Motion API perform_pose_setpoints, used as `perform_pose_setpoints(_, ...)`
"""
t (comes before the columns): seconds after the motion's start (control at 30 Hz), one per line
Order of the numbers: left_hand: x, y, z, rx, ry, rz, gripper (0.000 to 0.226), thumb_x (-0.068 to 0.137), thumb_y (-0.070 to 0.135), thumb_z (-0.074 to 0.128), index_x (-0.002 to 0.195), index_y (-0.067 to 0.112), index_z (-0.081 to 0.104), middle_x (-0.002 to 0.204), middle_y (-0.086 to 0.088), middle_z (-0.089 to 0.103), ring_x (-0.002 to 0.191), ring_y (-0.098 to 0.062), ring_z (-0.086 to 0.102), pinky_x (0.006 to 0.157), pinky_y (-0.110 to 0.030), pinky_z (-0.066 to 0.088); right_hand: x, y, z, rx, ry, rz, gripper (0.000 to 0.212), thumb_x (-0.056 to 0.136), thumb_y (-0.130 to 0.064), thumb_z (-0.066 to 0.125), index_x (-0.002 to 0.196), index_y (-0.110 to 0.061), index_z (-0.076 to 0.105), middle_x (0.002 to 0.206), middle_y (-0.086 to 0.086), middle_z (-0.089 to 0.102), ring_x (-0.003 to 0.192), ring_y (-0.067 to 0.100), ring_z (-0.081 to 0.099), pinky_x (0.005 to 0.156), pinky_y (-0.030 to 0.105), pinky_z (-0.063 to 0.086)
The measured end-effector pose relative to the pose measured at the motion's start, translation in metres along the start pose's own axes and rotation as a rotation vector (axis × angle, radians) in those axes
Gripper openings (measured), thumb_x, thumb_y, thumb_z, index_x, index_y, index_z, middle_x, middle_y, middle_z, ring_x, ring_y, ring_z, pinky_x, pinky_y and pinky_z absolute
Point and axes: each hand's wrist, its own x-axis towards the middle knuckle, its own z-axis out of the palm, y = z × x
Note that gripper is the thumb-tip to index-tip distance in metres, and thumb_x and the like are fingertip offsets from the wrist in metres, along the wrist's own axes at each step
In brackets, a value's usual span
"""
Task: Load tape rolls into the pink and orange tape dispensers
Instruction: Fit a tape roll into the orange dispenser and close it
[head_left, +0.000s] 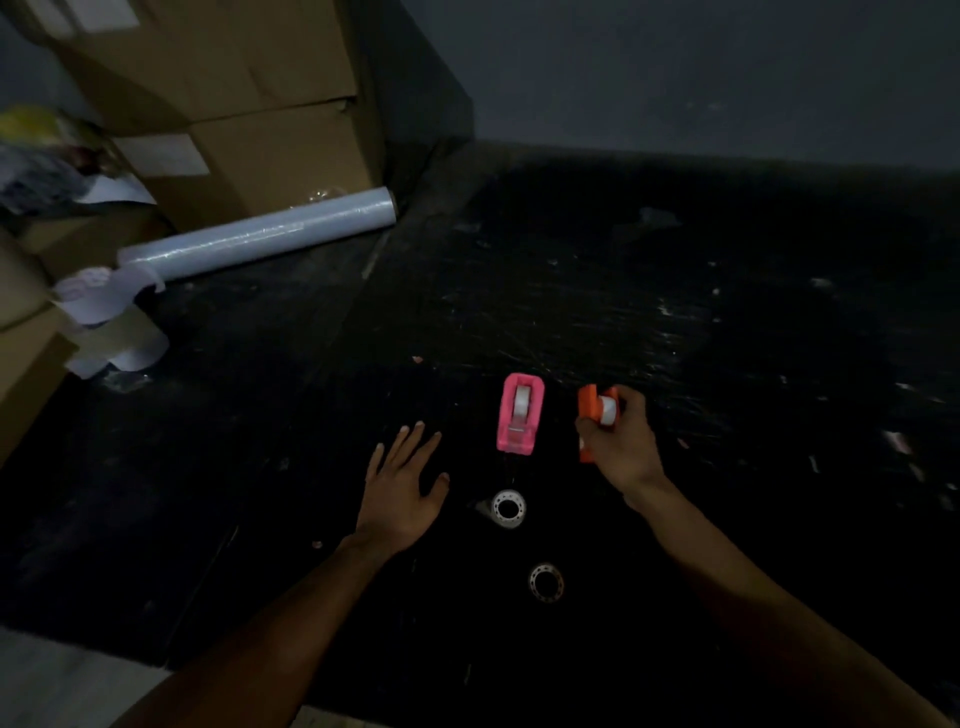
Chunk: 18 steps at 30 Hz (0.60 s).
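Observation:
The pink tape dispenser stands on the black table with a white tape roll seated in it. Just to its right, my right hand grips the orange tape dispenser, which has a white tape roll at its top; my fingers hide the dispenser's lower half. My left hand lies flat on the table with fingers spread, left of the pink dispenser and holding nothing. Two loose tape rolls lie in front of the dispensers: a white-cored one and a clear one nearer to me.
A long roll of clear stretch film lies at the back left against stacked cardboard boxes. Papers and a tape roll sit at the left edge. The scratched black table reaches a grey wall behind.

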Motion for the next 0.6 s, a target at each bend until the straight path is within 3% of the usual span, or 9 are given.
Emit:
perform_pose_setpoints(0.07, 0.004, 0.013, -0.008, -0.139, -0.038, -0.075, 0.06, 0.088, 0.034, 0.052, 0.146, 0.025, 0.035, 0.158, -0.001, 0.026, 0.147, -0.016, 0.016, 0.121, -0.043, 0.006, -0.011, 0.0, -0.005, 0.088, -0.111, -0.032, 0.067, 0.085, -0.013, 0.068, 0.141, -0.022, 0.033, 0.119, 0.004, 0.056, 0.097, 0.017, 0.057, 0.08, 0.03, 0.046)
perform_pose_setpoints(0.2, -0.002, 0.058, -0.021, -0.495, 0.021, -0.005, 0.055, 0.09, 0.013, 0.059, 0.14, 0.031, 0.044, 0.144, -0.001, 0.047, 0.131, -0.014, 0.045, 0.112, -0.032, 0.034, -0.033, -0.003, -0.016, 0.221, -0.316, -0.08, 0.066, 0.083, -0.012, 0.072, 0.138, -0.029, 0.039, 0.123, 0.0, 0.056, 0.1, 0.009, 0.059, 0.081, 0.023, 0.05)
perform_pose_setpoints(0.27, -0.007, 0.083, -0.027, -0.654, -0.071, 0.035, 0.053, 0.091, 0.011, 0.058, 0.135, 0.038, 0.047, 0.137, 0.005, 0.054, 0.123, -0.007, 0.051, 0.106, -0.03, 0.041, -0.043, -0.01, -0.022, 0.27, -0.4, -0.034, 0.062, 0.081, -0.016, 0.074, 0.134, -0.031, 0.044, 0.121, -0.002, 0.058, 0.1, 0.009, 0.06, 0.08, 0.024, 0.052)
perform_pose_setpoints(0.4, -0.015, 0.115, -0.04, -0.921, -0.21, -0.029, 0.045, 0.096, 0.013, 0.054, 0.132, 0.039, 0.05, 0.128, 0.008, 0.059, 0.111, -0.002, 0.058, 0.087, -0.033, 0.057, -0.054, -0.012, -0.033, 0.389, -0.549, 0.094, 0.057, 0.084, -0.022, 0.072, 0.134, -0.037, 0.049, 0.126, -0.003, 0.058, 0.112, 0.018, 0.061, 0.094, 0.039, 0.052)
perform_pose_setpoints(0.47, -0.023, 0.119, -0.044, -0.979, -0.261, -0.06, 0.04, 0.097, 0.014, 0.052, 0.129, 0.037, 0.053, 0.124, 0.005, 0.06, 0.108, -0.006, 0.06, 0.08, -0.028, 0.058, -0.059, -0.008, -0.038, 0.459, -0.604, 0.134, 0.05, 0.088, -0.018, 0.066, 0.131, -0.039, 0.052, 0.126, -0.003, 0.062, 0.112, 0.02, 0.064, 0.091, 0.038, 0.053)
perform_pose_setpoints(0.6, -0.037, 0.118, -0.043, -1.033, -0.358, -0.119, 0.033, 0.096, 0.021, 0.055, 0.124, 0.038, 0.057, 0.123, -0.001, 0.063, 0.107, -0.02, 0.065, 0.082, -0.033, 0.059, -0.067, 0.004, -0.043, 0.5, -0.685, 0.166, 0.055, 0.09, -0.009, 0.061, 0.137, -0.035, 0.049, 0.127, 0.0, 0.064, 0.111, 0.019, 0.066, 0.09, 0.038, 0.053)
